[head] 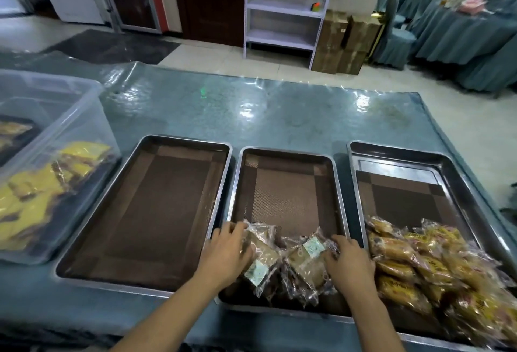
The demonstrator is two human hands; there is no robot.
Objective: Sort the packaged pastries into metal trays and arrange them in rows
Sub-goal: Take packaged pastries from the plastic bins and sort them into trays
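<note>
Three metal trays lined with brown mats stand side by side on the table. The left tray holds no pastries. In the middle tray, a small heap of brown pastries in clear wrappers lies at the near end. My left hand rests on the heap's left side, its fingers curled over a wrapped pastry. My right hand presses on the heap's right side with fingers bent over a packet. The right tray carries a pile of golden pastries in yellow-printed wrappers at its near end.
A clear plastic bin with yellow-wrapped pastries stands at the table's left. The table wears a glossy blue-green cover. Behind it are a white shelf unit, cardboard boxes and draped chairs and a table.
</note>
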